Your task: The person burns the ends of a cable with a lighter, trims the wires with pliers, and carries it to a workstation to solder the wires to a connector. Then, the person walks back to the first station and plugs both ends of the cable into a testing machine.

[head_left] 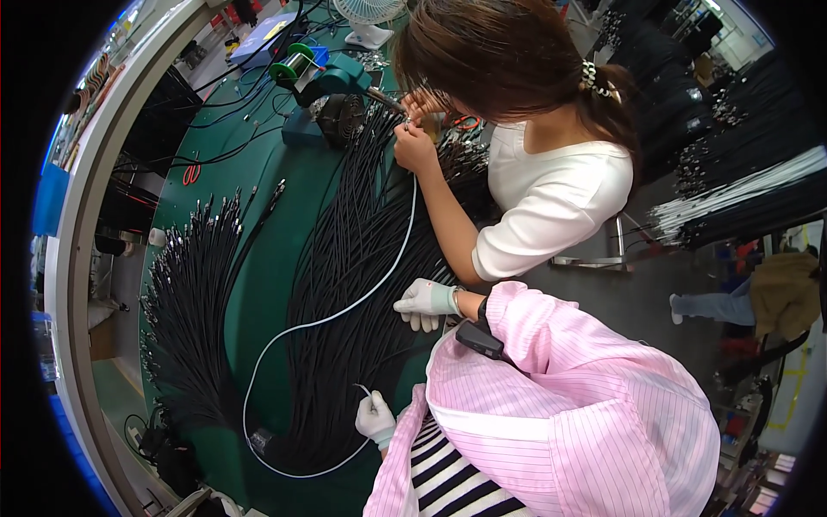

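Observation:
My left hand (376,420), in a white glove, is closed around a white cable (320,322) near its tip, which pokes out above the fingers. From there the cable loops left over the table and climbs to a co-worker's hands (417,146). My right hand (424,302), also gloved, holds nothing that I can see; its fingers are apart, over the edge of a wide bundle of black cables (345,276). The co-worker, in a white top, pinches the cable's far end beside a teal bench device (342,74) with a metal arm.
A second bundle of black cables (194,327) with metal ends lies on the green table (263,258) to the left. Further back are a wire spool (293,66), red-handled scissors (191,174) and a small fan (369,17). More cables hang at the far right, near another person (784,297).

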